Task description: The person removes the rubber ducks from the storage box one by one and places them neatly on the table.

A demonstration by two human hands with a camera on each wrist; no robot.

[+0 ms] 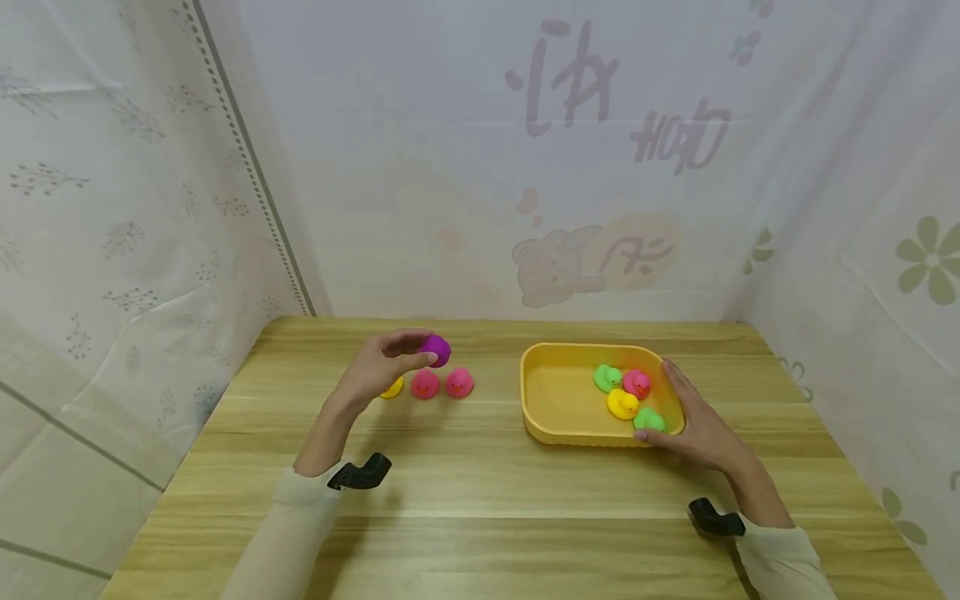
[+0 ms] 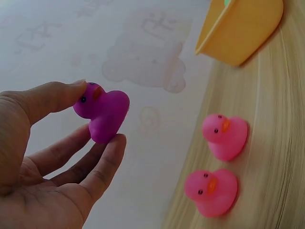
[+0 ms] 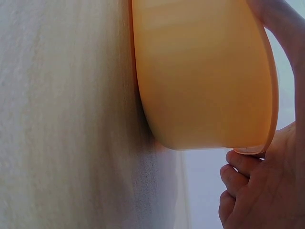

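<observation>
My left hand (image 1: 377,367) pinches a purple rubber duck (image 2: 108,112) between thumb and fingertips, raised above the table. Below it, two pink rubber ducks (image 1: 425,384) (image 2: 224,137) sit side by side on the wood. A yellow rubber duck (image 1: 393,388) shows beside them, partly hidden by the left hand. My right hand (image 1: 697,425) grips the right end of a yellow plastic bin (image 1: 577,438), thumb at the near rim and fingers along the far right side. Inside the bin's right half lie a pink duck (image 1: 637,384), a yellow duck (image 1: 622,404) and two green ducks (image 1: 608,378).
The wooden table (image 1: 480,525) runs back to a printed white curtain (image 1: 420,167), and similar cloth hangs at both sides. Each wrist carries a black camera mount (image 1: 362,472). The bin stands to the right of the loose ducks.
</observation>
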